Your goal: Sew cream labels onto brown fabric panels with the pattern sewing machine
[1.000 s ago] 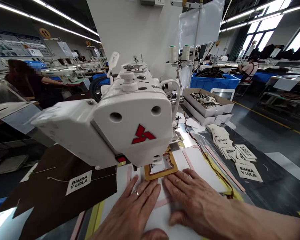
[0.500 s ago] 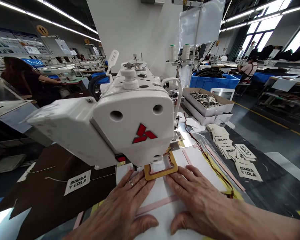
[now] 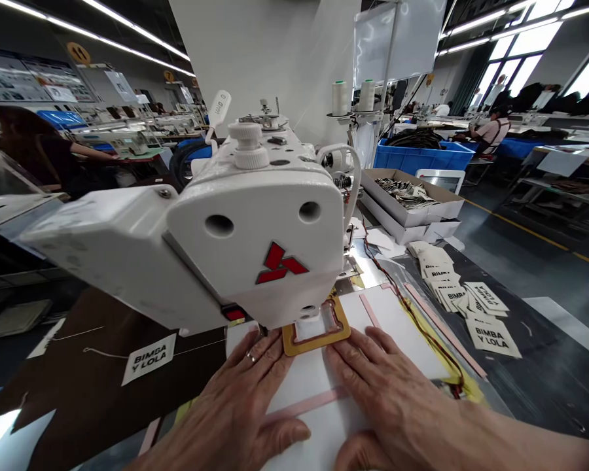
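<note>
Both hands lie flat on a white sheet under the head of a white sewing machine. My left hand has its fingers stretched forward, fingertips beside the left side of a brass-coloured clamp frame. My right hand is also spread flat, fingertips near the frame's right corner. Neither hand grips anything. Pink strips cross the sheet. The needle area is mostly hidden behind the machine head. On brown material at the left lies a cloth label printed BIMBA Y LOLA, with thread running from it.
At the right is a pile of similar labels. Behind it stand a cardboard box of labels and a blue crate. Cables run along the sheet's right edge. Thread cones stand behind. People work at distant tables.
The view has shifted slightly, with the machine head looming a little larger. Both hands stay flat beside the frame; my right thumb sits slightly lower in view.
</note>
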Motion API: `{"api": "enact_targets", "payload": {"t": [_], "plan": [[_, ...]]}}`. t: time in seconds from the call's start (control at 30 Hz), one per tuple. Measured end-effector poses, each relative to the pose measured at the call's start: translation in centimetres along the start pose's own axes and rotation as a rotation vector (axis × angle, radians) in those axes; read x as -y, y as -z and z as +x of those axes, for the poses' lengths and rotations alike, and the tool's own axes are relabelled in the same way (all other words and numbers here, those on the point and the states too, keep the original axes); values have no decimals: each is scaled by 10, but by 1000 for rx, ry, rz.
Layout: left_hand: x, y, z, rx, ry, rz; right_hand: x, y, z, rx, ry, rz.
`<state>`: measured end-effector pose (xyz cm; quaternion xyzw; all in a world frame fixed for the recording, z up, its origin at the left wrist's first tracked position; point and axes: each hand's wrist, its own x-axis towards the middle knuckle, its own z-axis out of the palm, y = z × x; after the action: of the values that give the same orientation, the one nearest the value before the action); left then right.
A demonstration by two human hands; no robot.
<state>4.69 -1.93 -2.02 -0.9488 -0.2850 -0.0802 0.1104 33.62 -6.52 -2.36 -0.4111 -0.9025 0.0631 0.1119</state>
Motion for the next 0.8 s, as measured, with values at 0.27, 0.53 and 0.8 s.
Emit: {"api": "enact_targets", "payload": {"t": [0.27, 0.53, 0.8], "plan": [[0, -1, 3, -16, -32, 22, 6, 4, 7, 38, -14, 18], [4, -2, 1, 30, -21, -104, 3, 2, 6, 83, 39, 35], [5, -1, 1, 64, -5, -167, -2, 12, 24, 60, 112, 208]]}}
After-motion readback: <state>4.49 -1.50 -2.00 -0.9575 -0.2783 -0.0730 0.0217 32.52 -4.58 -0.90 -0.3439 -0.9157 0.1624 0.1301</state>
